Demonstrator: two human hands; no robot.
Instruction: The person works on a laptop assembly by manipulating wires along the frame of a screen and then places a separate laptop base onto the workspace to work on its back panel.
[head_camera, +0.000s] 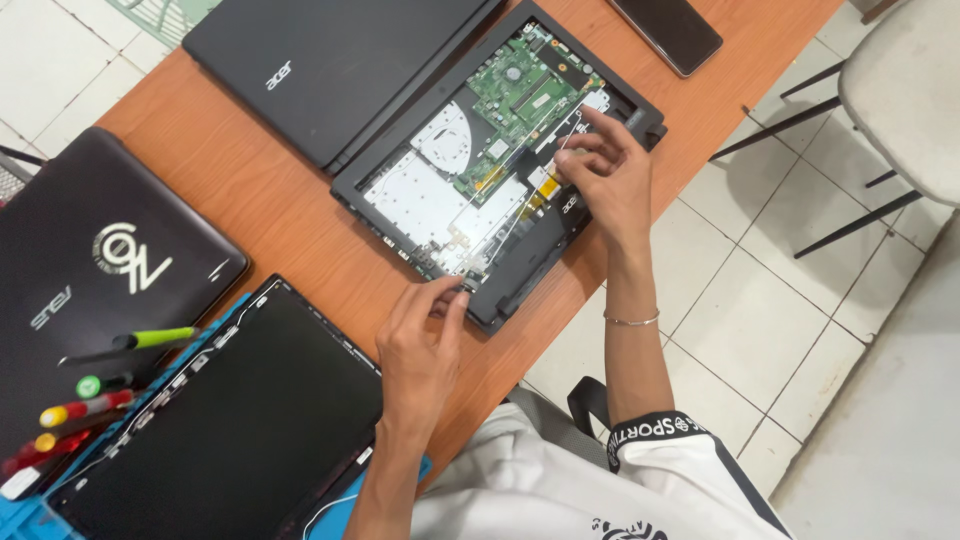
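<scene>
- Presently, I log the opened laptop base (500, 165) lying on the orange table (260, 190), its green board exposed.
- My left hand (420, 345) pinches the near hinge (455, 262) corner.
- My right hand (605, 170) grips a thin white cable (520, 212) at the far edge.
- Screwdrivers (90, 395) lie well apart.

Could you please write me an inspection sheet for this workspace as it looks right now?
Surface: orange-brown table, crowded.
Job's things: opened laptop base, green circuit board and silver plate exposed.
Clutter: closed black laptop, dark laptop, loose screen panel on blue mat, screwdrivers, phone.
Grippers: left hand pinches at the base's near corner; right hand fingers its right edge.
Cables: thin white wire across the base.
Surroundings: white tiled floor, chair.
</scene>
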